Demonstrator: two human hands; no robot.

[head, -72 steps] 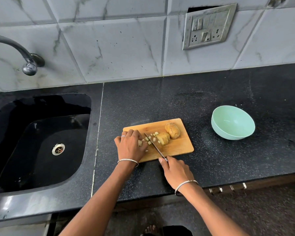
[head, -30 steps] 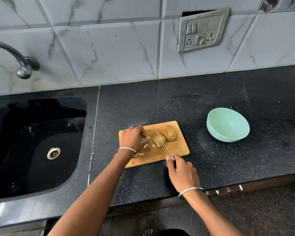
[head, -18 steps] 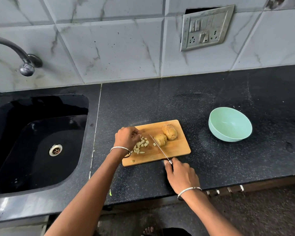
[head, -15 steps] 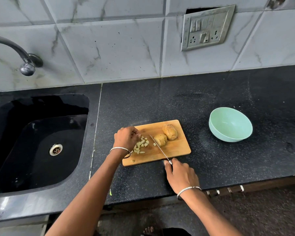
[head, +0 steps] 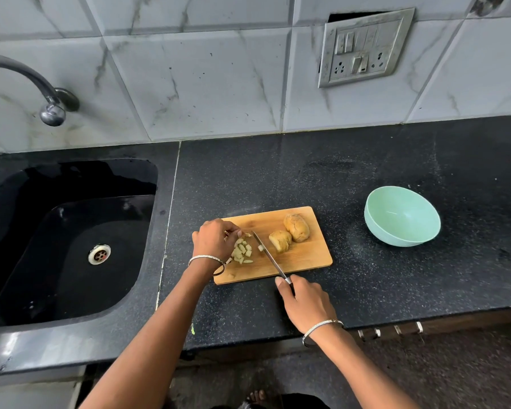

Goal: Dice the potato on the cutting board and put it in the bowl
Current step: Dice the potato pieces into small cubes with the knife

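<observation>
A wooden cutting board [head: 304, 258] lies on the black counter. Two unpeeled potato chunks rest at its far right: the larger potato chunk [head: 296, 227] and the smaller cut chunk [head: 280, 241]. A pile of diced potato [head: 242, 250] sits at the board's left. My left hand [head: 214, 240] curls its fingers over the far side of that pile. My right hand [head: 306, 302] grips the knife handle at the board's near edge. The knife [head: 267, 253] has its blade slanting across the board, just right of the dice. The mint-green bowl [head: 396, 234] stands empty to the right.
A black sink [head: 71, 246] with a steel drain fills the left, under a curved tap [head: 52, 112]. A switch plate [head: 363, 48] hangs on the tiled wall. The counter's front edge runs just behind my right wrist.
The dice that were scattered under my left hand are now heaped at the board's left. The knife blade has shifted left, from beside the potato chunks to next to the pile.
</observation>
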